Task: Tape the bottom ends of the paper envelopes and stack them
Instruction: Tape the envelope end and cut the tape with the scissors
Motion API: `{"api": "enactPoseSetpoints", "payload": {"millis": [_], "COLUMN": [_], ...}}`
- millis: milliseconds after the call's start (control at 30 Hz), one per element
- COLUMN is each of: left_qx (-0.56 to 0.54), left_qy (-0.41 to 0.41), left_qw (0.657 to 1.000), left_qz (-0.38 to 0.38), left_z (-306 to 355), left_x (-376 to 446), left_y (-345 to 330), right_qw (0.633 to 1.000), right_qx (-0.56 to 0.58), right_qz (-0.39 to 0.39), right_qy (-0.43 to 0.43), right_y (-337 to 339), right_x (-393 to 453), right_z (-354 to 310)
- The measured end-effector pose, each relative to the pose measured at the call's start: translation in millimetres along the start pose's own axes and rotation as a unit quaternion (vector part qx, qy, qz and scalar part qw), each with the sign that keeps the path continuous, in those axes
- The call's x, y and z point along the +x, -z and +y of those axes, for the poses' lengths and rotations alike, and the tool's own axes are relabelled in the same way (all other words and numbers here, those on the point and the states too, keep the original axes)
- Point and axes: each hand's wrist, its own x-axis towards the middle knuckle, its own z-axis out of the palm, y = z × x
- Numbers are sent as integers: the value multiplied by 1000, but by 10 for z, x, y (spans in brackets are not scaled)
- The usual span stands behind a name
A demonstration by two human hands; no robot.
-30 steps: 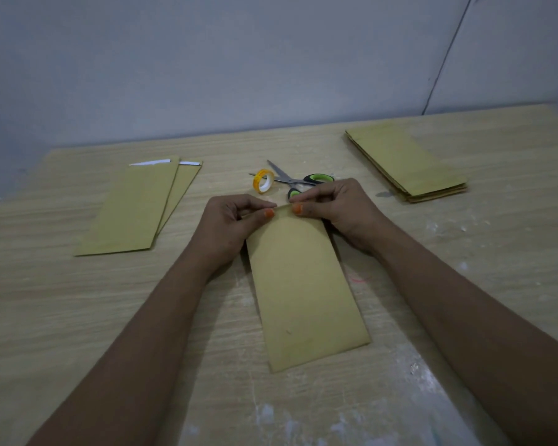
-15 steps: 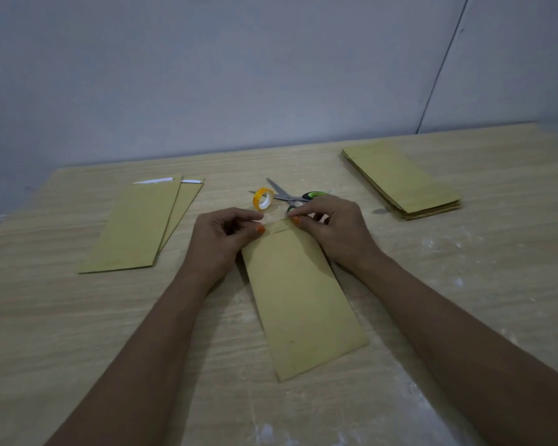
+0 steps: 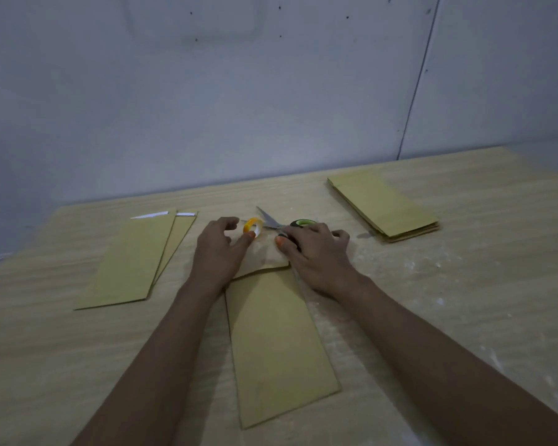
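Filling the lower frame, the pale wooden table (image 3: pixel 464 317) carries everything. At centre lies the long tan paper envelope (image 3: pixel 281 342), its far end folded over, I judge ready for taping. Right of centre, my right hand (image 3: pixel 316 255) curls over the green-handled scissors (image 3: pixel 281 224); whether it grips them I cannot tell. My left hand (image 3: pixel 218 252) hangs loosely open, holding nothing, near the small yellow tape roll (image 3: pixel 254 227). Upper right sits a thick envelope stack (image 3: pixel 384 207); two taped envelopes (image 3: pixel 132 262) lie centre left.
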Motion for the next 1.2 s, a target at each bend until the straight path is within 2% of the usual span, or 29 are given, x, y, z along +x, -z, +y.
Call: {"api": "enactPoseSetpoints", "payload": {"millis": [100, 200, 300, 467, 567, 633, 667, 700, 800, 867, 933, 967, 1200], "left_qx": [40, 15, -39, -187, -222, -238, -243, -244, -247, -260, -269, -272, -300], "left_qy": [-10, -13, -20, -10, -4, -1, -5, -12, -23, -14, -1, 3, 7], "left_qw": [999, 1000, 999, 982, 975, 971, 970, 969, 967, 963, 960, 958, 947], "left_qz": [-4, 23, 31, 22, 22, 7, -8, -26, -62, -72, -81, -87, -116], "left_z": [4, 0, -17, 38, 104, 158, 184, 211, 229, 217, 215, 227, 260], "left_x": [65, 69, 38, -134, -294, -394, -436, -471, -504, -490, -478, -477, -509], "left_y": [-36, -30, 30, 104, 69, 8, -25, -51, -57, -21, 5, 11, 25], "right_qw": [999, 998, 995, 988, 991, 982, 968, 948, 858, 790, 724, 703, 653], "right_qx": [-30, -55, -78, -108, -33, 99, 184, 278, 503, 585, 656, 678, 719], "right_qz": [7, 31, 63, 86, 122, 154, 161, 147, 16, -64, -97, -100, -125], "right_qy": [-10, -10, -14, -62, -35, 37, 59, 46, -99, -171, -191, -189, -200], "right_y": [2, 23, 21, 6, -2, 1, 16, 56, 192, 236, 261, 263, 265], "right_x": [-10, -3, 5, 36, 40, 20, -1, -32, -127, -165, -172, -168, -197], "right_z": [-6, 23, 17, 80, 53, 10, -30, -80, -201, -227, -234, -231, -228]}}
